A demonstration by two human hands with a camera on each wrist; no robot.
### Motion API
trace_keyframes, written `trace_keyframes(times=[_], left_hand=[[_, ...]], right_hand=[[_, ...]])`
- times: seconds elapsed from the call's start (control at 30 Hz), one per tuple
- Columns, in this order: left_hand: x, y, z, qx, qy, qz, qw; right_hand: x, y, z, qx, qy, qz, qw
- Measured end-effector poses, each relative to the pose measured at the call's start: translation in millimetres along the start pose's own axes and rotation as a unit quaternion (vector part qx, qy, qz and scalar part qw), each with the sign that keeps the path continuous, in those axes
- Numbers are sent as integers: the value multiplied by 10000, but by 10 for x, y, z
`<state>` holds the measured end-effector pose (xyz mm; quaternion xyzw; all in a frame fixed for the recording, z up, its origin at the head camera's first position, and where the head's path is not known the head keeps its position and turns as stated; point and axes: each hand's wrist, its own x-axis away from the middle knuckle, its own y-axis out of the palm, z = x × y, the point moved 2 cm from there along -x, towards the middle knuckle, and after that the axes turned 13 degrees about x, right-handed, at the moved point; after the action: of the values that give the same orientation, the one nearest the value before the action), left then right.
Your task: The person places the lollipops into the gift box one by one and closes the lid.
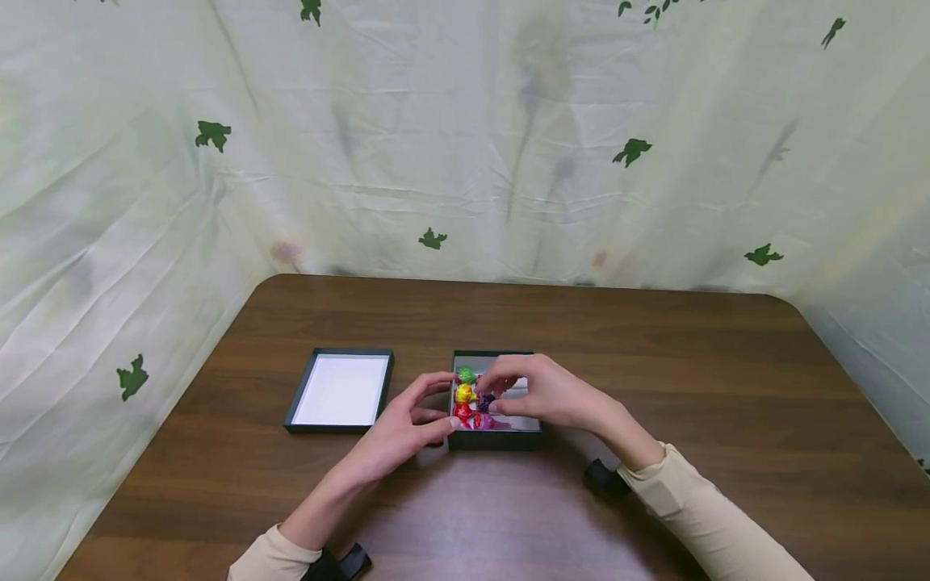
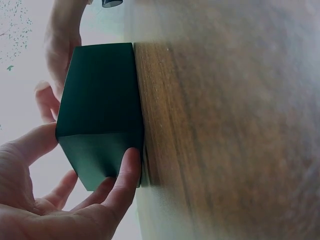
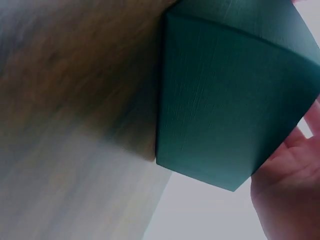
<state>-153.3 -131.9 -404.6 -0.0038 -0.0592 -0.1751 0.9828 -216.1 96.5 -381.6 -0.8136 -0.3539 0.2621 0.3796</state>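
A dark green box sits on the table, its inside showing pale. Wrapped lollipops lie along its left side: a green lollipop, a yellow lollipop, a red lollipop and a pink lollipop. My right hand reaches over the box's right wall and pinches a dark purple lollipop between thumb and fingers. My left hand rests against the box's left side, thumb by the near corner. In the left wrist view its fingers press the green outer wall.
Left of the box lies a shallow dark-edged lid, white inside face up. The brown wooden table runs back to a pale curtain with green leaf prints. Black wrist devices show below both wrists.
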Motion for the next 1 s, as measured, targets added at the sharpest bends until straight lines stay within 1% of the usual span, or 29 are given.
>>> trace_keyframes(times=[0.13,0.37,0.43,0.53,0.57,0.63,0.7,0.77,0.9,1.0], left_hand=[[-8,1,-6,37,-64,73,9999],[-9,24,1,43,19,36,10000],[-4,23,12,31,-4,36,10000],[9,-18,44,-71,-26,122,9999],[17,-44,61,-127,-18,159,9998],[36,-116,113,-226,99,295,9993],[59,-206,185,-288,296,473,9980],[93,-314,261,-355,457,719,9957],[184,-536,397,-480,687,1159,9897],[266,-688,468,-677,766,1350,9855]], right_hand=[[21,-33,4,-287,-13,53,9996],[84,-96,-68,-663,-22,-86,9978],[108,-110,-108,-675,52,-26,9977],[139,-125,-197,-630,184,210,9976],[146,-128,-236,-625,230,317,9973],[156,-131,-330,-632,292,520,9962],[156,-121,-427,-639,317,707,9949],[142,-101,-521,-650,357,843,9937],[80,-43,-684,-733,482,1008,9910],[22,-25,-871,-1040,729,1045,9864]])
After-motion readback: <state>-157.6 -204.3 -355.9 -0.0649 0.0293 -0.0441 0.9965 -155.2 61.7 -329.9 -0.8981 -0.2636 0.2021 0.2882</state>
